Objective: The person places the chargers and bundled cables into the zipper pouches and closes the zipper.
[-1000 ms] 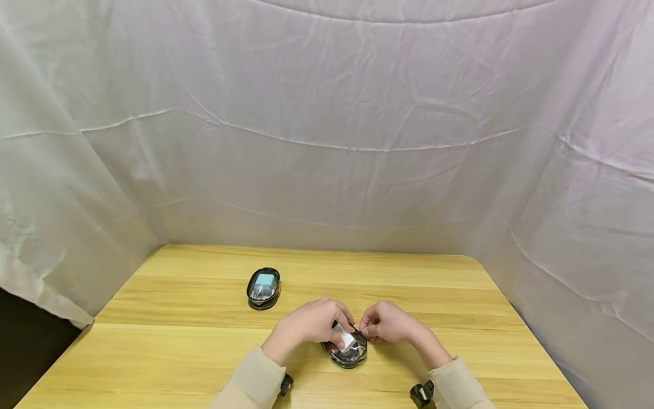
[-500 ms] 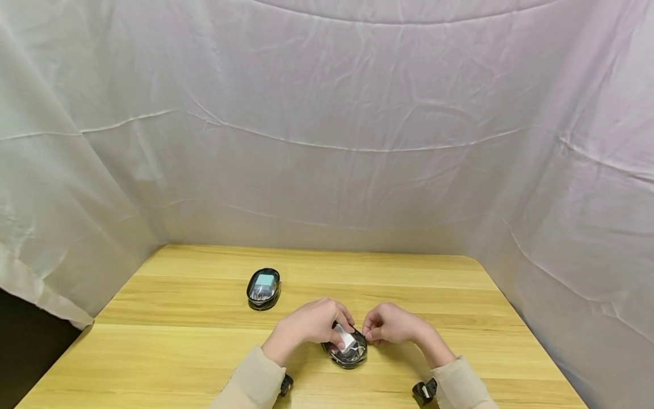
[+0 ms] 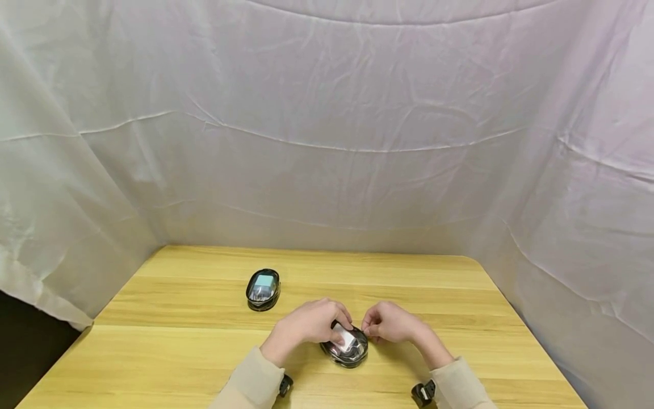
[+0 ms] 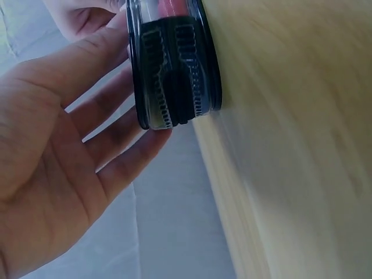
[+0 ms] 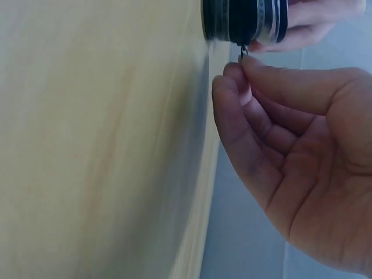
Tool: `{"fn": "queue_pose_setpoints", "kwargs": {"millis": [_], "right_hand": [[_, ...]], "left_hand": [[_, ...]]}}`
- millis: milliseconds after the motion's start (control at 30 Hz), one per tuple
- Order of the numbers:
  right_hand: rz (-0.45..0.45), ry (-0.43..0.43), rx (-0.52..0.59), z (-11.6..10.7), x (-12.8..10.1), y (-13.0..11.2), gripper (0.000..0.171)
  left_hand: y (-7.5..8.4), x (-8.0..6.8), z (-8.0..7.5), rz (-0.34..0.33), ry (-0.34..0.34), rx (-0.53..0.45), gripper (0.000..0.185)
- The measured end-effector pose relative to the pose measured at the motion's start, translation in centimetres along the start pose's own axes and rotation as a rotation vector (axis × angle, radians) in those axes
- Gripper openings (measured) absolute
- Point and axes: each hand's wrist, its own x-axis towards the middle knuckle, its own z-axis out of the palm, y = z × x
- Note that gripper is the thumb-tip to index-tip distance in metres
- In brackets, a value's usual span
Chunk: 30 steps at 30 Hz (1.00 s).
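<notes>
A small black oval zip case [image 3: 349,351] with a clear top lies on the wooden table [image 3: 179,352] near the front edge. My left hand [image 3: 309,325] lies over its left side, and its fairly straight fingers [image 4: 110,122] press on the clear lid of the case [image 4: 174,64]. My right hand [image 3: 389,324] is at the case's right rim. Thumb and forefinger of the right hand [image 5: 279,128] pinch the small metal zip pull [image 5: 243,51] on the case [image 5: 244,20].
A second oval case [image 3: 263,288] with a teal item inside lies farther back on the left. White cloth hangs close round the back and both sides of the table. Beige sleeves cover both forearms.
Almost nothing. The right hand has shifted a few pixels at the case's rim while the left hand stays on the lid.
</notes>
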Motion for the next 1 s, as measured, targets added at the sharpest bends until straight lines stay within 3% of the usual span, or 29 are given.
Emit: {"fn": "queue_pose_setpoints", "kwargs": {"millis": [233, 467, 1000], "right_hand": [[0.009, 0.065, 0.006, 0.49, 0.13, -0.3, 0.012], [-0.003, 0.074, 0.027, 0.51, 0.09, -0.28, 0.013], [-0.009, 0.049, 0.041, 0.25, 0.46, 0.24, 0.011]], "left_hand": [[-0.08, 0.01, 0.04, 0.009, 0.023, 0.05, 0.031], [0.06, 0.23, 0.26, 0.069, 0.019, 0.003, 0.041], [-0.16, 0.34, 0.81, 0.006, 0.0, -0.049, 0.04]]}}
